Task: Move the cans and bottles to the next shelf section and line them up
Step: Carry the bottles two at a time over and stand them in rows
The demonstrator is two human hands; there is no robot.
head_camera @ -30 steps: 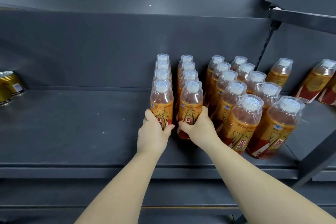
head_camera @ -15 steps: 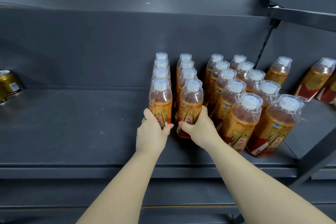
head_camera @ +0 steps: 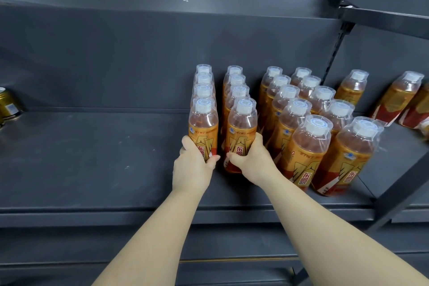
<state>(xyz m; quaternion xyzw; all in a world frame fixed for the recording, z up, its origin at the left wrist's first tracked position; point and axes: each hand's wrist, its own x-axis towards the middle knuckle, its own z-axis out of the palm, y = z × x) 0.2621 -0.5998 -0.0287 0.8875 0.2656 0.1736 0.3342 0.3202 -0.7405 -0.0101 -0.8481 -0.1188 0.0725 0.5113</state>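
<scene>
Several orange drink bottles with clear caps stand in four rows on a dark shelf (head_camera: 92, 169). My left hand (head_camera: 193, 167) grips the front bottle of the leftmost row (head_camera: 203, 123). My right hand (head_camera: 251, 160) grips the front bottle of the second row (head_camera: 241, 127). Both bottles stand upright on the shelf. Two more rows (head_camera: 308, 137) fill the space to the right. In the neighbouring section on the right stand one upright bottle (head_camera: 352, 87) and a few more bottles (head_camera: 399, 100).
Gold cans (head_camera: 8, 104) sit at the far left edge of the shelf. A slanted metal upright (head_camera: 399, 193) divides the two sections at the right. The back wall stands close behind the rows. A lower shelf lip runs below.
Both hands stay on the same two front bottles; the rows look nudged slightly back and left. Nothing was picked up or let go.
</scene>
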